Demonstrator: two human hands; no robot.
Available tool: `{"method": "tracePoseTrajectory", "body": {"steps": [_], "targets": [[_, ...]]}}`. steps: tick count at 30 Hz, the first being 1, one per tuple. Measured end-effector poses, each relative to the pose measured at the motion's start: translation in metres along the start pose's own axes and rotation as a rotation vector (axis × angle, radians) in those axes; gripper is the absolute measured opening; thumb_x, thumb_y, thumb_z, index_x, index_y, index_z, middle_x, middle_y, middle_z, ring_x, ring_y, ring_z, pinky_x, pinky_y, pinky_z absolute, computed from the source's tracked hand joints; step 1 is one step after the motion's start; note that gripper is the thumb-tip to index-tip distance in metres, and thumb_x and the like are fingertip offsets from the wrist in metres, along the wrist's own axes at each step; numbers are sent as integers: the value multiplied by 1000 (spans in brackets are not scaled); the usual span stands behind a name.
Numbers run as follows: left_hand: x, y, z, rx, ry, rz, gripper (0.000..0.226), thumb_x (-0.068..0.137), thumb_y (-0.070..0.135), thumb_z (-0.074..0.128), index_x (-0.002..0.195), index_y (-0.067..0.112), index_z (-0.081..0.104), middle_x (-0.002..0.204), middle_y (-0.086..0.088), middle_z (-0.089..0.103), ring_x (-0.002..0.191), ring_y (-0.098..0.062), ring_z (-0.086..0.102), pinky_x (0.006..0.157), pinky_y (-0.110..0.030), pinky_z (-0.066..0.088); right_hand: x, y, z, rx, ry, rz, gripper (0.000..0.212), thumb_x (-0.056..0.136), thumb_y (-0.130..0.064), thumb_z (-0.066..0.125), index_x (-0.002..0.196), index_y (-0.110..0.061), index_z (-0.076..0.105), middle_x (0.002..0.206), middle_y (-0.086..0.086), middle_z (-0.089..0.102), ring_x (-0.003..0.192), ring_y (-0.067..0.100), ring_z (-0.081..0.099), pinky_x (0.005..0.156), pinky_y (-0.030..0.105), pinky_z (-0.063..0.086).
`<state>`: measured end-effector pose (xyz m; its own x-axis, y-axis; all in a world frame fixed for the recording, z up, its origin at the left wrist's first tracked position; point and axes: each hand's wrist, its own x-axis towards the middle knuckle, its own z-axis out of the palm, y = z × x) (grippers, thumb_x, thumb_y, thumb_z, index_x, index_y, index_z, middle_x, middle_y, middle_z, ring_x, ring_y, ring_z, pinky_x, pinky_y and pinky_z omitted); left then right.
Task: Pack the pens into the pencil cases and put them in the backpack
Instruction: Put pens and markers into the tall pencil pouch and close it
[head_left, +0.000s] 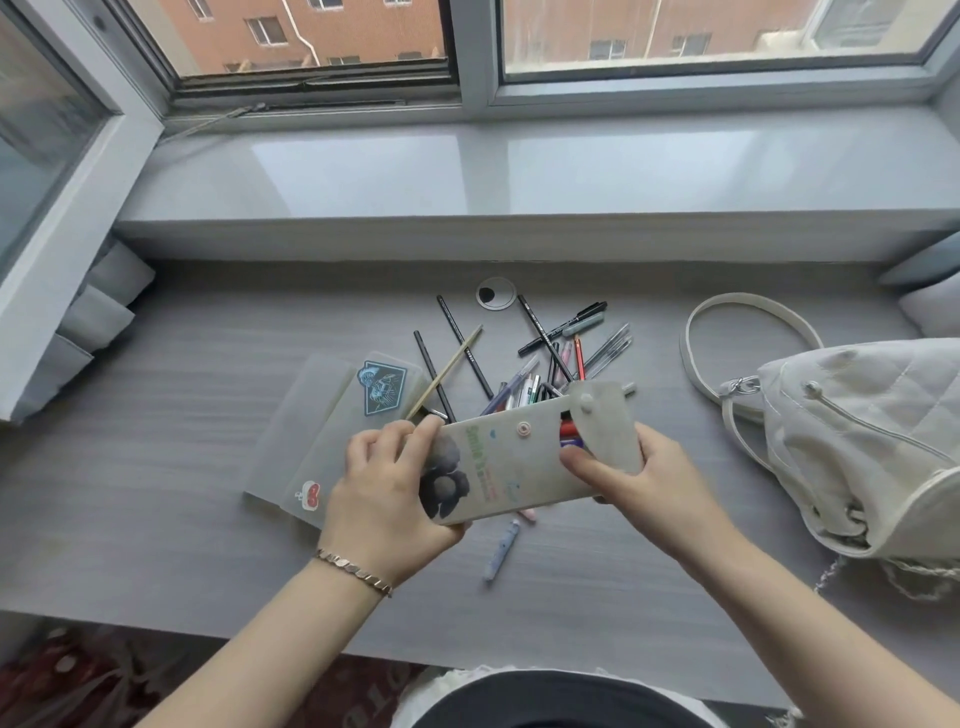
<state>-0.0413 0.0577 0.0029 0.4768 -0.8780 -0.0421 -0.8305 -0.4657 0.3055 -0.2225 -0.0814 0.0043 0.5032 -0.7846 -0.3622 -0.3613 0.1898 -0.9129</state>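
Note:
Both hands hold a pale translucent pencil case (511, 467) with a dark flower print above the grey desk (182, 467). My left hand (387, 483) grips its closed left end. My right hand (618, 465) holds the open right end, where the snap flap (605, 415) stands up and red and blue pens show inside. Loose pens and pencils (561, 348) lie scattered behind the case. A light blue pen (501, 551) lies below it. A second, clear box-type pencil case (332, 431) with stickers lies flat at the left. The white quilted backpack (862, 441) sits at the right.
A round cable grommet (496, 294) is set in the desk behind the pens. A raised grey window sill (519, 176) runs along the back under the windows. The backpack's strap (748, 312) loops out toward the pens. Cushions sit at the far left and right.

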Motion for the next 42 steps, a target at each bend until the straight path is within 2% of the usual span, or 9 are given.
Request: {"method": "tracePoseTrajectory", "body": {"steps": [5,7,10,13,17,24,26,31,42], "targets": [[0,-2,-3,84,-23,80,85,42,42,79,121,25,50,108,3,57,99,-27,47,57,-35,51,-1,-8,-18,-56,-187,-116,63,69,-61,54,127,-48,32,123,-20,49,96,-6,59,76,12,46],[-1,-4,-2,120,-21,127,89,37,39,81,118,27,47,104,1,60,94,-30,52,51,-35,51,-1,-10,-21,-28,-308,-158,49,78,-56,56,123,-50,36,126,-16,47,99,-11,57,77,6,44],[-3,-8,-2,109,-12,145,90,37,38,80,117,30,40,105,2,60,97,-30,51,52,-35,52,2,-3,-25,101,-431,-109,34,81,-45,55,106,-22,59,122,0,58,104,7,59,85,18,47],[-4,-15,0,121,-11,153,88,39,39,78,118,31,41,106,4,59,100,-26,47,51,-33,50,0,7,-30,176,-488,-115,21,80,-21,58,93,-5,54,128,-1,56,105,11,61,80,21,51],[-6,-23,5,29,-36,125,86,43,40,77,119,33,38,111,4,56,103,-24,43,62,-38,55,-6,12,-24,437,-398,-159,19,80,-15,47,85,-23,63,117,-6,65,108,13,59,89,24,49],[-13,-24,14,-64,-153,79,86,44,45,72,118,40,29,117,7,50,108,-22,38,74,-41,54,-14,-6,-21,-349,-154,-449,41,69,-45,56,72,-4,51,73,-12,55,75,8,49,70,17,38],[-12,-24,11,-33,-125,81,87,43,41,75,119,37,32,114,5,52,106,-24,40,72,-41,54,-11,-12,-22,-533,-63,-441,23,70,-30,67,70,-13,52,71,-7,56,75,13,52,68,22,40],[-10,-20,2,32,-55,136,85,40,36,78,116,30,41,106,2,57,97,-29,46,64,-38,55,-14,-10,-13,-774,-28,-445,23,80,-9,61,97,-23,67,79,-13,51,74,9,48,64,23,39],[-12,-10,-1,83,-7,109,84,35,34,79,113,26,49,100,3,58,93,-23,42,50,-32,53,-17,-12,-6,-1080,101,-474,21,58,-12,81,72,-13,66,66,4,58,61,30,58,42,34,43]]}}
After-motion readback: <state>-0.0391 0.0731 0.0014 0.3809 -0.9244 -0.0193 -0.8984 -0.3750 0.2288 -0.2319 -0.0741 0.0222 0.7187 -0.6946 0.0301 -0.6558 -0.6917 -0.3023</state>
